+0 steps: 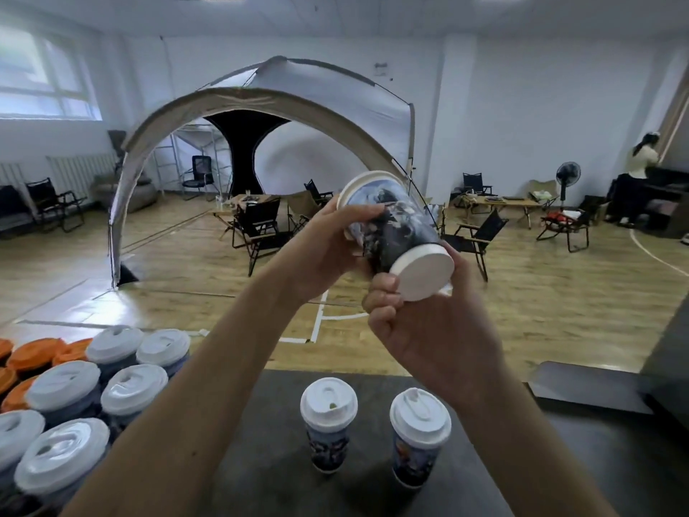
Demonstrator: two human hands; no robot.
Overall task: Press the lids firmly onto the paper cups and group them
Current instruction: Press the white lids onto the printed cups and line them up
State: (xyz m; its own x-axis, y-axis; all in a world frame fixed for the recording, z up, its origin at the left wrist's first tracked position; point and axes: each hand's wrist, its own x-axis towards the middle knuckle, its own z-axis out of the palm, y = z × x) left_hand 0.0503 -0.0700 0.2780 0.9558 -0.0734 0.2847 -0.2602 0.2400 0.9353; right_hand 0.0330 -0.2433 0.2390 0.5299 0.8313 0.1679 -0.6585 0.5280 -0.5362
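With a cluster of lidded cups grouped at the left of the counter and two loose cups standing mid-counter, the left hand and right hand have their fingers clamped on a tilted cup held in mid-air, seemingly yet to be grouped.

Dark table — two lidded cups, orange lids

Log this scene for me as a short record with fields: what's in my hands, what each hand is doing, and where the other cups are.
held cup: printed paper cup, tilted in mid-air
left hand: grips the cup's side
right hand: grips the white end nearer the camera
lid on held cup: cannot tell
counter: two standing cups, lidded, upright, apart
cup cluster: lidded cups close together at left, orange lids behind
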